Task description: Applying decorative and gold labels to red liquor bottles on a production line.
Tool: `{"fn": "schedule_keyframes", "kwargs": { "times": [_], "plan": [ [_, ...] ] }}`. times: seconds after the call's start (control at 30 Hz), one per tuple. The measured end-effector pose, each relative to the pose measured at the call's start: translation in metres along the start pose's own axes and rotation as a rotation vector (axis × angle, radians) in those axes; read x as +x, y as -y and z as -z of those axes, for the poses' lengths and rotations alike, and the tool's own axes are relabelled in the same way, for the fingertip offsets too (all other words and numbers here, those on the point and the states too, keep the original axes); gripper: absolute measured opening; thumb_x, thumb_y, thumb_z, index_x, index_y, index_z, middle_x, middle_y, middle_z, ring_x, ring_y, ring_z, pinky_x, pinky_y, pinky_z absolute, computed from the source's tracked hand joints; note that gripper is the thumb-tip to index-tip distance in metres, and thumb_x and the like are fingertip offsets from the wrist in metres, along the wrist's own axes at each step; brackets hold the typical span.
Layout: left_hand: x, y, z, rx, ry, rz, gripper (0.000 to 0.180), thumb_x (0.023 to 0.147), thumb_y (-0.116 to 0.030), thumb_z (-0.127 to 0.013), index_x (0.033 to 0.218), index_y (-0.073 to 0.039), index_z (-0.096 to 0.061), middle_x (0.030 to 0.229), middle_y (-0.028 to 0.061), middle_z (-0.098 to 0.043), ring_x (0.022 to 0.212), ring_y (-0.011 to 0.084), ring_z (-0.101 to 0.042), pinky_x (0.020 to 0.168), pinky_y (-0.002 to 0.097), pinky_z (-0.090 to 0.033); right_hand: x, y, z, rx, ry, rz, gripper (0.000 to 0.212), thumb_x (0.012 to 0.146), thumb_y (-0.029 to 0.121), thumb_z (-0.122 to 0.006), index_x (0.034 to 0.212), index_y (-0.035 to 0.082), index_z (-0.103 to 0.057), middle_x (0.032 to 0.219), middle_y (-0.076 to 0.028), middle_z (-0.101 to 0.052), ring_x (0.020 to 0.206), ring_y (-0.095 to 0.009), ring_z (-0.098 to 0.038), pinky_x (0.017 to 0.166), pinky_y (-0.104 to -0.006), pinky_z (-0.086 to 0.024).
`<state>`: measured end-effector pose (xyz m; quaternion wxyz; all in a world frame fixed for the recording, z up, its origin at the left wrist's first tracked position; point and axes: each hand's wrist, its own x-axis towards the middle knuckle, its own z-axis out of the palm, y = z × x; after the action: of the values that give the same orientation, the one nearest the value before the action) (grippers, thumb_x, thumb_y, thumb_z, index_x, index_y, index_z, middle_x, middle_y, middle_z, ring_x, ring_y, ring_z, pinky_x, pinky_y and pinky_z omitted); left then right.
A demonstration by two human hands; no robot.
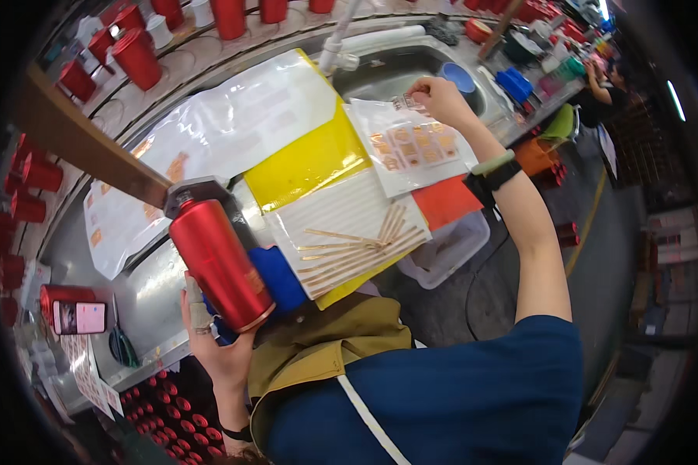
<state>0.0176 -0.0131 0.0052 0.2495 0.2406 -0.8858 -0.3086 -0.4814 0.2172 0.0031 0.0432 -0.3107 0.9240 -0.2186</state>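
My left hand (219,353) is wrapped round the lower end of a shiny red metal bottle (219,260), with bands of tape or covers on a finger. The bottle leans with its narrow neck away from me, close to a grey bracket at the end of a wooden bar (93,143). At the sink's near edge, my right hand (440,101) pinches a small see-through printed piece (403,102), apparently a decal, at the upper edge of a white sheet (419,151) with orange-gold prints. Below that sheet, a white pad with gold strips (357,252) lies over a yellow folder (310,167).
A metal sink (380,74) with a blue bowl (457,76) stands beyond. Red cups (137,60) line a rack. Near the left edge are a phone (80,318) and scissors (122,341). A white bin (446,252) sits right of the pad. Another person (609,97) works far right.
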Motion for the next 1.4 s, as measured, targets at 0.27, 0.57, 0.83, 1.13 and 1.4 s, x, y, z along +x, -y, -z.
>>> {"fn": "schedule_keyframes", "kwargs": {
  "times": [0.27,0.57,0.83,1.13,1.4],
  "plan": [
    [0.003,0.001,0.0,-0.194,0.071,0.165,0.125,0.063,-0.024,-0.1,0.16,0.004,-0.027,0.156,0.023,-0.046,0.144,0.03,-0.047,0.12,0.0407,-0.036,0.121,-0.035,-0.1,-0.495,0.102,0.021,0.025,0.085,0.022,-0.072,0.092,-0.001,-0.077,0.097,-0.028,-0.073,0.099,-0.044,-0.072,0.088,-0.0509,-0.057],
    [0.014,0.016,0.004,-0.163,0.14,0.029,0.109,0.072,-0.017,-0.092,0.158,0.006,-0.031,0.147,0.0227,-0.057,0.135,0.0296,-0.058,0.113,0.0397,-0.044,0.076,0.054,-0.043,-0.357,-0.154,0.208,0.017,0.095,0.02,-0.064,0.105,0.009,-0.072,0.104,-0.017,-0.073,0.098,-0.04,-0.069,0.082,-0.0487,-0.054],
    [0.02,0.012,0.023,-0.34,0.233,0.051,0.132,0.06,-0.03,-0.101,0.162,0.003,-0.023,0.16,0.0249,-0.04,0.147,0.0344,-0.043,0.119,0.0421,-0.036,-0.088,0.261,0.008,0.255,0.137,0.7,0.014,0.096,-0.004,-0.059,0.105,0.002,-0.067,0.097,-0.014,-0.065,0.088,-0.032,-0.064,0.075,-0.0381,-0.049],
    [0.049,0.014,0.02,-0.743,0.185,0.221,0.098,0.088,-0.023,-0.083,0.159,0.006,-0.023,0.154,0.0235,-0.043,0.148,0.0301,-0.04,0.123,0.0433,-0.031,-0.124,0.312,-0.051,0.341,0.184,0.866,0.035,0.079,-0.005,-0.064,0.113,0.006,-0.064,0.099,-0.013,-0.068,0.096,-0.035,-0.063,0.083,-0.0438,-0.053],
    [0.063,0.001,-0.001,-0.942,0.148,0.42,0.08,0.095,-0.015,-0.076,0.156,0.003,-0.027,0.146,0.0169,-0.052,0.134,0.0227,-0.053,0.112,0.0389,-0.045,-0.106,0.321,-0.081,0.305,-0.031,0.839,0.026,0.083,0.0,-0.066,0.109,0.002,-0.063,0.099,-0.013,-0.068,0.095,-0.033,-0.064,0.08,-0.0424,-0.053]
  ]
}}
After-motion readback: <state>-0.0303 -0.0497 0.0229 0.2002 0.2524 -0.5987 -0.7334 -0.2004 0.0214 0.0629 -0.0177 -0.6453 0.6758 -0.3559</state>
